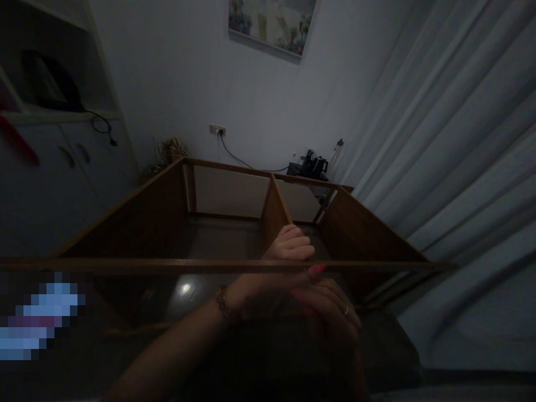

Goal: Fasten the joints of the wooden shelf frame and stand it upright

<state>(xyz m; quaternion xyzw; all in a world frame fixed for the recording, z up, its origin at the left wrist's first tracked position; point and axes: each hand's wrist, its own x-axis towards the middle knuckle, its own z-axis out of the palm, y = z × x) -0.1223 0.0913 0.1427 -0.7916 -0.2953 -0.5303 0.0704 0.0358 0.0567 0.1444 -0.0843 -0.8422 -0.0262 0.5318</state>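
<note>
My left hand [290, 243], with a beaded bracelet [226, 304] on the wrist, shows behind the front rail [167, 266] of a brown wooden frame. Its fingers are curled into a fist at the near end of the upright divider panel [277, 206]; what they hold, if anything, is hidden. Below the rail, close to the left wrist, is my right hand [333, 304], with a ring and red nails. Its fingers are bent and pressed together in shadow, and I cannot make out anything in them.
Wooden side panels [138, 220] bound the frame. A white curtain [473, 139] hangs at the right. Beyond the frame a black kettle [319, 166] stands near a wall socket's cord [237, 158]. White cabinets [62, 167] stand left; a pixelated patch covers the lower left.
</note>
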